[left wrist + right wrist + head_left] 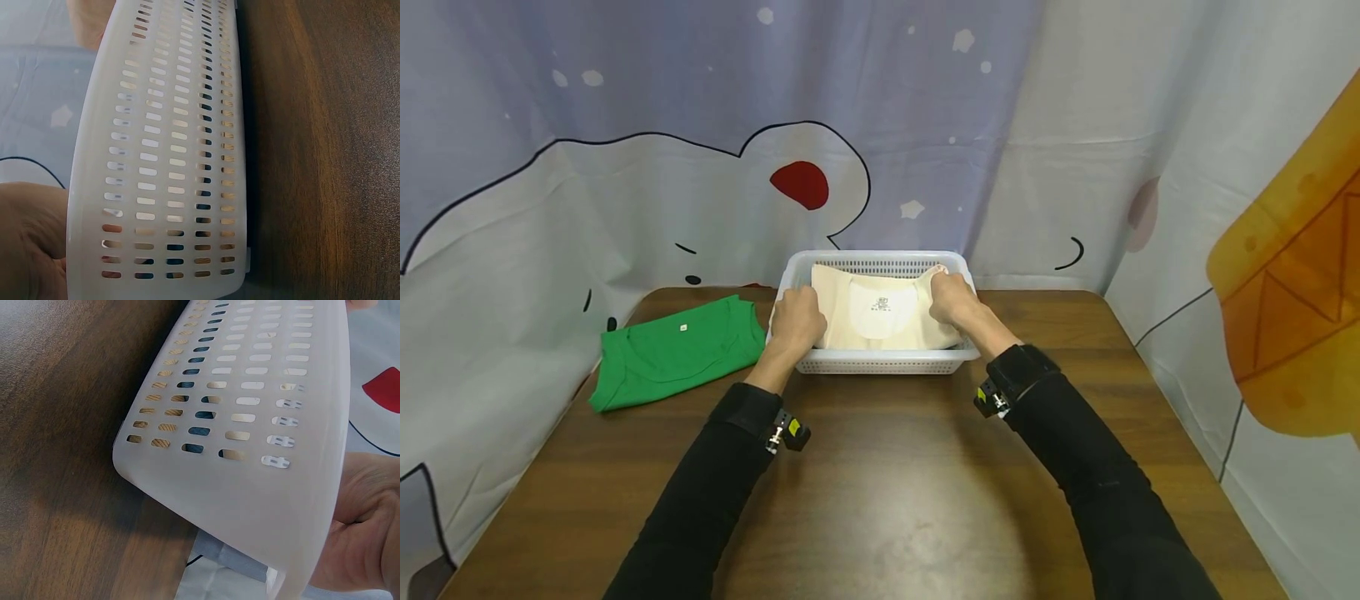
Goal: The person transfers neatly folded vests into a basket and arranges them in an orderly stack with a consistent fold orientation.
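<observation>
A folded cream shirt point(883, 312) with a small dark print near its neckline lies in a white plastic basket point(880, 362). My left hand point(797, 321), fingers curled, grips the shirt's left side over the basket's left rim. At the opposite side my right hand point(952, 300) pinches the shirt's upper right part, where the cloth is drawn up a little. Both wrist views look at the perforated basket wall, with part of the left hand point(31, 240) and the right hand point(362, 525) behind its rim; their fingertips are hidden.
A folded green shirt point(681, 352) lies on the wooden table point(880, 483) just left of the basket. Behind the table hangs a printed curtain point(925, 125). Something dark blue shows through the basket's slots, too little to identify.
</observation>
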The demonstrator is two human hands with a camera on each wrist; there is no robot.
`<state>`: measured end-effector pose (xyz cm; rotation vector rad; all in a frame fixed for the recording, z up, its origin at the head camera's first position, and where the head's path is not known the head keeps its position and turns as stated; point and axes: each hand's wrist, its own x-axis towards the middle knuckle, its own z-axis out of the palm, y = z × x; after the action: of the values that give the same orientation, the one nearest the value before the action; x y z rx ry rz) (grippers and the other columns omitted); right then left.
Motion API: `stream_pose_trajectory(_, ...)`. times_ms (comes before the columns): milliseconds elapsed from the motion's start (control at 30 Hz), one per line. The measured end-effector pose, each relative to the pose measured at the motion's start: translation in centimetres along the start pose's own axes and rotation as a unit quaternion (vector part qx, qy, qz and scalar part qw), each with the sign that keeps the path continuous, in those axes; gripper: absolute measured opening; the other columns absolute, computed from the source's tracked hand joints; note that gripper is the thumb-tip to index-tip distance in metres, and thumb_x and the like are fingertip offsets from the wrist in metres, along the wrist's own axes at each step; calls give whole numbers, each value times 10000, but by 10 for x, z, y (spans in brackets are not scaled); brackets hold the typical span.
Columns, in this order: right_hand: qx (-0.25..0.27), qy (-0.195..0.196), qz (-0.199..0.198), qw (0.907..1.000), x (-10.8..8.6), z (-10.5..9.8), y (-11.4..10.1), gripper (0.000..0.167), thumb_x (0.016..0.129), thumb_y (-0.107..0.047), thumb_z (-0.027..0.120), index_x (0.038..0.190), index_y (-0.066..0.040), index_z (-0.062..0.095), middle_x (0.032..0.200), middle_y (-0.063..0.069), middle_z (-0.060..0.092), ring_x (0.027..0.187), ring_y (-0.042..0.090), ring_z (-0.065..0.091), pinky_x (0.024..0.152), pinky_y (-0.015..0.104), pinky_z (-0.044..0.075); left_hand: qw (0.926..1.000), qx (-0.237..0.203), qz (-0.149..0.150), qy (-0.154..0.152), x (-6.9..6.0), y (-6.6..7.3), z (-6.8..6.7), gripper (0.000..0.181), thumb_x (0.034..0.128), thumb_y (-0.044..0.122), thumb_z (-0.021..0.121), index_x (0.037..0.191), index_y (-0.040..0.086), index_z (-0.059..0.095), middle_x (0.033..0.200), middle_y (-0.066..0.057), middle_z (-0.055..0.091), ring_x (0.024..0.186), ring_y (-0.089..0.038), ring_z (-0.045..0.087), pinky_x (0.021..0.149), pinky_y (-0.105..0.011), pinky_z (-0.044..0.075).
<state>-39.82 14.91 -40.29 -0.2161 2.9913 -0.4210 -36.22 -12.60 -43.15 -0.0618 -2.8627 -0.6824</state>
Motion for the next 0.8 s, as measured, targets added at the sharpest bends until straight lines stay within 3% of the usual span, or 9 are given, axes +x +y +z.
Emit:
stream_pose_trajectory(133, 0, 8, -98, 10000, 0, 0, 1, 99, 984, 61, 593, 1042, 17, 659, 1019, 177, 686, 861, 300, 677, 618, 307, 564, 10000, -36, 49, 20, -2, 1, 0, 240, 984, -82, 558, 775, 32, 589, 815, -234, 698, 676, -333, 666, 531, -379, 476)
stream_pose_trajectory(233, 42, 124, -134, 9998, -1, 1, 3, 106, 969, 50, 606, 1050, 22, 668, 1050, 186, 690, 898, 313, 675, 661, 326, 580, 9999, -121, 36, 19, -3, 1, 0, 225, 979, -67, 556, 780, 33, 585, 785, -208, 661, 631, -292, 596, 514, -369, 455)
stream_pose_trajectory(333, 188, 192, -81, 9996, -4, 1, 3, 237, 979, 12, 614, 1204, 68, 661, 1155, 219, 705, 991, 341, 678, 759, 367, 607, 9998, -200, -25, -18, -3, 2, 1, 208, 981, -18, 571, 782, 44, 575, 765, -173, 612, 602, -270, 543, 500, -360, 431)
stream_pose_trajectory(433, 456, 194, 35, 9988, -7, 0, 4, 486, 1006, -49, 595, 1451, 138, 535, 1292, 291, 701, 1100, 377, 687, 881, 435, 633, 9997, -228, -51, 8, -4, 1, 1, 211, 987, 65, 624, 783, 50, 572, 774, -178, 619, 607, -282, 556, 505, -371, 448)
stream_pose_trajectory(533, 657, 228, 59, 9976, -8, -2, 4, 700, 1006, -103, 566, 1611, 181, 358, 1440, 379, 654, 1217, 413, 689, 1000, 497, 624, 9997, -209, -14, 99, -4, 1, 1, 196, 991, 149, 682, 883, -4, 627, 861, -253, 695, 690, -372, 680, 566, -451, 558)
stream_pose_trajectory(633, 700, 316, -32, 9970, -8, -5, 3, 771, 988, -140, 565, 1636, 192, 312, 1537, 420, 591, 1350, 455, 668, 1114, 536, 603, 9996, -201, 39, 189, -3, 1, 0, 327, 994, 217, 711, 1102, -91, 679, 1031, -332, 744, 893, -495, 771, 738, -557, 656)
stream_pose_trajectory(800, 876, 345, -153, 9954, -9, -10, 2, 865, 995, -171, 587, 1711, 151, 224, 1682, 411, 456, 1569, 507, 514, 1288, 583, 493, 9994, -251, 84, 212, -1, 3, -1, 558, 989, 273, 728, 1353, -141, 640, 1209, -362, 738, 1128, -561, 749, 962, -627, 646)
